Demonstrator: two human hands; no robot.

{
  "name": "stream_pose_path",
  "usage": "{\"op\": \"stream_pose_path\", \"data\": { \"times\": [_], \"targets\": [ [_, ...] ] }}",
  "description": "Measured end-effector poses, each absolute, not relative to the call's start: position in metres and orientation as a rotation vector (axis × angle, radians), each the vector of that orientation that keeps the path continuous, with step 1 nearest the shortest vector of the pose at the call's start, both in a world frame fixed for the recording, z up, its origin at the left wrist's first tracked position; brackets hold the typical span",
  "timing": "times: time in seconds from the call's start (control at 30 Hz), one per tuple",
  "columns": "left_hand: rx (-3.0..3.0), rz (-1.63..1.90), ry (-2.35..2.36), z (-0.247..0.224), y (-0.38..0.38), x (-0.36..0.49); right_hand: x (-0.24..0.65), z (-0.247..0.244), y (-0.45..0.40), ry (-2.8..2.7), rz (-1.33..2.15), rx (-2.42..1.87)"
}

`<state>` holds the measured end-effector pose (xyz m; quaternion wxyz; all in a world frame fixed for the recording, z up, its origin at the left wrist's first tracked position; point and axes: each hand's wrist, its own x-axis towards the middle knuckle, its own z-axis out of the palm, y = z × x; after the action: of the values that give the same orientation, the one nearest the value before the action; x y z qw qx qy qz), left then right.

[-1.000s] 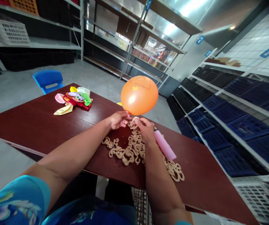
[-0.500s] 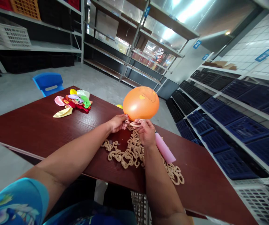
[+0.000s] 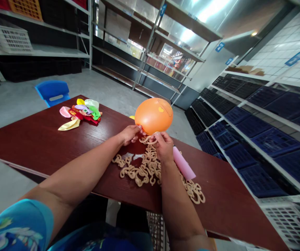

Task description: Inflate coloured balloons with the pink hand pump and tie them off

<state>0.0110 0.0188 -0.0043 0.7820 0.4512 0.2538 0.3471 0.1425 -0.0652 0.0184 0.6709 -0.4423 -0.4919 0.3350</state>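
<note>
An inflated orange balloon (image 3: 154, 116) with a yellow heart and thin lines on it is above the table's far edge. My left hand (image 3: 132, 135) pinches the balloon at its lower left end. My right hand (image 3: 163, 144) is closed on a tan curled strand (image 3: 146, 141), just below the balloon. Under and between the hands lies a heap of tan curly strands (image 3: 139, 173) on the dark red table. A pink cylinder (image 3: 183, 164) rests to the right of my right wrist.
Deflated balloons in several colours (image 3: 83, 113) lie at the table's (image 3: 35, 139) far left. Behind that corner is a blue chair (image 3: 52, 92). Shelves with dark crates (image 3: 260, 174) run along the right; more shelving stands behind.
The balloon has shifted slightly left and turned, its heart now further right. The strand in my right hand has changed its angle and hangs lower.
</note>
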Motion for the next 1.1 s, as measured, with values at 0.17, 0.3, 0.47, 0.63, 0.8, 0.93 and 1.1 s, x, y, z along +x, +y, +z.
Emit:
{"op": "stream_pose_path", "data": {
  "times": [0.17,0.3,0.47,0.63,0.8,0.93,1.1],
  "targets": [
    [1.111,0.701,0.584,-0.002,0.009,0.015,0.141,0.017,-0.066,-1.159,0.758,-1.024],
    [1.14,0.675,0.54,-0.006,0.003,0.022,0.136,0.021,-0.068,-1.126,0.722,-0.975],
    [1.188,0.705,0.541,-0.009,0.002,0.024,0.137,0.024,-0.07,-1.122,0.705,-0.954],
    [1.425,0.739,0.521,-0.014,0.006,0.025,0.144,0.021,-0.066,-1.093,0.658,-0.977],
    [1.773,0.847,0.567,-0.025,0.016,0.025,0.143,0.03,-0.068,-1.096,0.533,-1.102],
    [1.849,0.916,0.647,-0.029,0.02,0.024,0.136,0.045,-0.068,-1.144,0.569,-1.239],
    [1.562,0.934,0.578,-0.023,0.012,0.027,0.111,0.066,-0.045,-1.339,0.758,-1.273]
  ]
}}
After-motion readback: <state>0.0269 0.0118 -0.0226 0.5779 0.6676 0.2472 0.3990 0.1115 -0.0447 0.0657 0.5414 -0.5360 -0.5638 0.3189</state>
